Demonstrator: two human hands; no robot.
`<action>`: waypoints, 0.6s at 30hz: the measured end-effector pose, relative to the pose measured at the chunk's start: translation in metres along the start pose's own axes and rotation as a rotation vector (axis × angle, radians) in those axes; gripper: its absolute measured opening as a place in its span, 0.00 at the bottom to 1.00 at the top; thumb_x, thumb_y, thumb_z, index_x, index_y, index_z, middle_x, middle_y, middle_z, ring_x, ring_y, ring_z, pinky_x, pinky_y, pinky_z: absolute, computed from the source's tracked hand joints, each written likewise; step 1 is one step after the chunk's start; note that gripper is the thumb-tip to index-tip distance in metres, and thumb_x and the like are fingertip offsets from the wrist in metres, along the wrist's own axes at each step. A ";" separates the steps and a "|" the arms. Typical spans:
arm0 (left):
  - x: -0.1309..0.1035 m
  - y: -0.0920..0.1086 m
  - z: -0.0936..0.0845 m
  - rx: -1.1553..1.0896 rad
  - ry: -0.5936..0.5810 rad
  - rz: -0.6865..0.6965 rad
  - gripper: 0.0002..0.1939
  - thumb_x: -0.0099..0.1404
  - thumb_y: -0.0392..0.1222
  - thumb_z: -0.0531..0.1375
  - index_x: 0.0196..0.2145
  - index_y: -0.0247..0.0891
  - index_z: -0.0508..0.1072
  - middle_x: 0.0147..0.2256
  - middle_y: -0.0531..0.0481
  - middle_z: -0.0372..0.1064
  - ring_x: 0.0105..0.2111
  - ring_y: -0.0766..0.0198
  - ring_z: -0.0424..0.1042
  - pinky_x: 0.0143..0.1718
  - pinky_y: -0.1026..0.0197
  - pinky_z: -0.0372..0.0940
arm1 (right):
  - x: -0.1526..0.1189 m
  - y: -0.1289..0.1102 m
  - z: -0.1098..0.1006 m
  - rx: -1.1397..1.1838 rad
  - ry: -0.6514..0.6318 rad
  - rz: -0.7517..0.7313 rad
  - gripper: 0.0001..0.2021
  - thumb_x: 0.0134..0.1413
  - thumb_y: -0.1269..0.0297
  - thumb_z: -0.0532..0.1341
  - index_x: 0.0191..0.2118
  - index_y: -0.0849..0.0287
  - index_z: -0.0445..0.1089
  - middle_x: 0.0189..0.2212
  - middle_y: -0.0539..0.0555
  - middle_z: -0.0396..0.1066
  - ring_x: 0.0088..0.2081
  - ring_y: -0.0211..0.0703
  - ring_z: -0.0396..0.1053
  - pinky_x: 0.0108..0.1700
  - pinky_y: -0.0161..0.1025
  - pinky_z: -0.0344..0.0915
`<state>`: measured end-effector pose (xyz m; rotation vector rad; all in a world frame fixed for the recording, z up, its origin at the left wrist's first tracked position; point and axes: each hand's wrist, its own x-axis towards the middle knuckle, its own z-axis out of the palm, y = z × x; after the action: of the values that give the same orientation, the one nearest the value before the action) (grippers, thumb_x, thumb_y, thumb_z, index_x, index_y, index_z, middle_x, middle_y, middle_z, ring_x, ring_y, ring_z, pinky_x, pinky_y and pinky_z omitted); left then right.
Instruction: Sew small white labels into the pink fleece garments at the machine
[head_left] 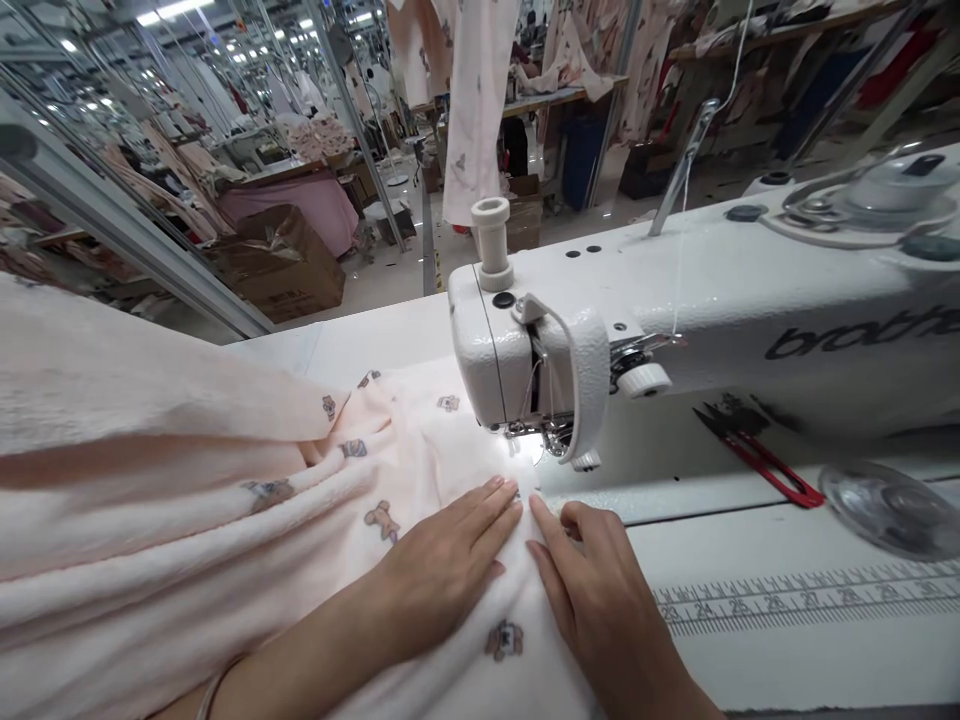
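A pale pink, plush-looking fabric (465, 655) printed with small bears lies under the head of a white sewing machine (491, 345) and spreads to the left in folds. My left hand (450, 560) rests flat on it, fingers stretched toward the lit needle area. To its right, my right hand (600, 580) is at the fabric's edge, with the index finger and thumb on the cloth and the other fingers curled in. The fingertips of both hands lie just in front of the presser foot, which is partly lost in the lamp's glare.
Red-handled thread snips (765, 465) and a clear round plastic piece (889, 510) lie right of the needle. A printed ruler scale (810, 595) runs along the table's front. Behind stand a metal post, a cardboard box (281, 260) and other workstations with hanging fabric.
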<state>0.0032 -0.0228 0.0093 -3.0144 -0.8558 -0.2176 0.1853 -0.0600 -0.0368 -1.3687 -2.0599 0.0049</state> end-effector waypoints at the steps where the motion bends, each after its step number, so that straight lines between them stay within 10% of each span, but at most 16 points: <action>1: 0.000 0.000 0.000 -0.007 -0.004 -0.005 0.21 0.68 0.36 0.49 0.56 0.22 0.58 0.57 0.32 0.58 0.59 0.51 0.57 0.56 0.53 0.62 | 0.001 0.000 0.000 -0.006 0.009 -0.006 0.16 0.61 0.71 0.51 0.52 0.73 0.63 0.36 0.62 0.60 0.35 0.46 0.57 0.33 0.44 0.63; 18: 0.002 -0.013 0.003 -0.038 -0.043 -0.011 0.22 0.67 0.35 0.50 0.57 0.21 0.57 0.56 0.31 0.58 0.58 0.49 0.57 0.56 0.49 0.62 | 0.021 0.008 -0.002 -0.122 -0.028 -0.117 0.15 0.60 0.73 0.50 0.48 0.72 0.67 0.29 0.58 0.59 0.32 0.45 0.59 0.32 0.42 0.62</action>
<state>-0.0013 -0.0108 0.0064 -3.0614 -0.8815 -0.1713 0.1882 -0.0398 -0.0277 -1.3239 -2.1923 -0.1544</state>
